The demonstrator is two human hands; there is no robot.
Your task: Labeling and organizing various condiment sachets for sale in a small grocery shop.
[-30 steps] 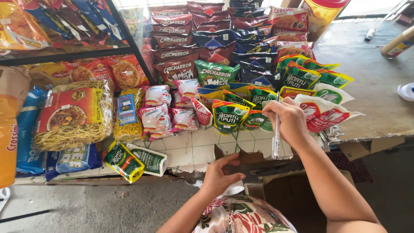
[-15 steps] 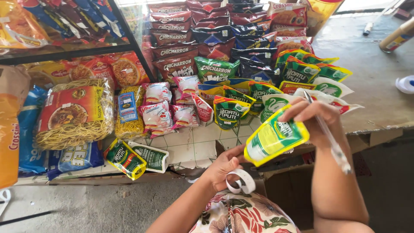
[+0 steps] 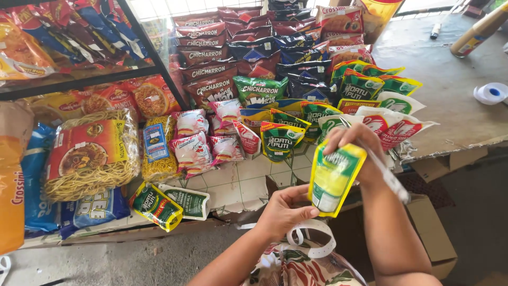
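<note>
My right hand [image 3: 353, 142] holds a yellow and green stand-up pouch [image 3: 332, 180] by its top, upright in front of me, with a white pen [image 3: 389, 177] tucked between its fingers and pointing down right. My left hand [image 3: 286, 209] pinches the pouch's lower left edge. A loop of white sticker strip [image 3: 316, 244] curls under my left hand. Just beyond stand rows of similar green and yellow pouches [image 3: 283, 139] on the tiled counter [image 3: 238, 182].
Snack bags [image 3: 209, 66] fill the back. Pink sachets [image 3: 193, 148], noodle packs [image 3: 92, 153] and two lying pouches [image 3: 169, 204] sit at left. A wire rack [image 3: 79, 79] holds more bags. A tape roll [image 3: 492, 92] lies on the grey table at right; a cardboard box [image 3: 431, 233] is below.
My right hand lifted a yellow and green pouch off the display and brought it toward me. My left hand rose with the white strip and took the pouch's lower edge.
</note>
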